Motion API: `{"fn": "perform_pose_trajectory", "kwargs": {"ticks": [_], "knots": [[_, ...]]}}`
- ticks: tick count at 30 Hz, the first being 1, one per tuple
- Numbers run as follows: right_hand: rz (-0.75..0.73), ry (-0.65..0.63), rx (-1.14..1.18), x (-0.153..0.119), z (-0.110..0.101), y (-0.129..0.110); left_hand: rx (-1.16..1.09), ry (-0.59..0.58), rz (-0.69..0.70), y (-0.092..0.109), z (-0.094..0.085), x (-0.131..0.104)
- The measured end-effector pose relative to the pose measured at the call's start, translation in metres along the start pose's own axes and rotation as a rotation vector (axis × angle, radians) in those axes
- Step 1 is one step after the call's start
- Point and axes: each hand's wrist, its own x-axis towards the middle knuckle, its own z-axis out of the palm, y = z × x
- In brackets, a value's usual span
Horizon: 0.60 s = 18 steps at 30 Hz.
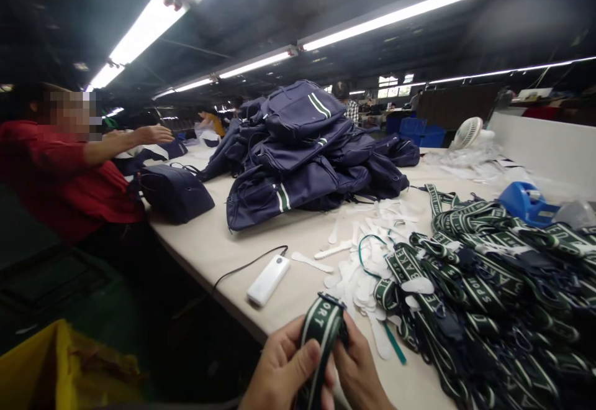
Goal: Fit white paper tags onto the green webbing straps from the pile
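Low in the middle of the head view, a dark green webbing strap (321, 329) with white edge stripes and white lettering is folded over, a dark buckle at its top. My left hand (284, 366) is closed on it, thumb lying across the lettered face. On the strap's other side my right hand (358, 366) grips it as well, its fingertips partly hidden behind the webbing. A heap of similar straps (479, 286) covers the table at the right. White paper-like strips (358, 273) are scattered just beyond my hands.
Navy bags (298, 161) are piled mid-table, with one bag (174, 192) standing apart at left. A white power bank (269, 279) with a cable lies near the edge. A blue tape dispenser (526, 204) and small fan (468, 132) stand right. A person in red (60, 168) reaches over the table.
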Motion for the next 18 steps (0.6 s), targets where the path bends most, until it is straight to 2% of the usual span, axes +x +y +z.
{"fn": "perform_pose_trajectory", "kwargs": {"ticks": [3,6,8,11,13,18], "knots": [[0.019,-0.140,0.004,0.013,-0.004,-0.021,-0.007,0.107,0.030,0.008,-0.015,0.002],[0.029,-0.230,0.035,0.020,-0.005,-0.025,0.034,0.176,0.016,0.012,-0.028,0.005],[-0.002,-0.202,0.044,0.024,-0.004,-0.017,0.066,0.209,-0.002,0.013,-0.030,0.006],[-0.044,-0.070,0.048,0.028,-0.002,-0.002,0.102,0.252,-0.024,0.011,-0.029,0.005],[-0.020,0.004,0.049,0.030,-0.003,0.004,0.126,0.264,-0.044,0.009,-0.030,0.004],[0.048,0.079,0.074,0.033,-0.005,0.001,0.165,0.225,-0.047,0.008,-0.036,0.010]]}}
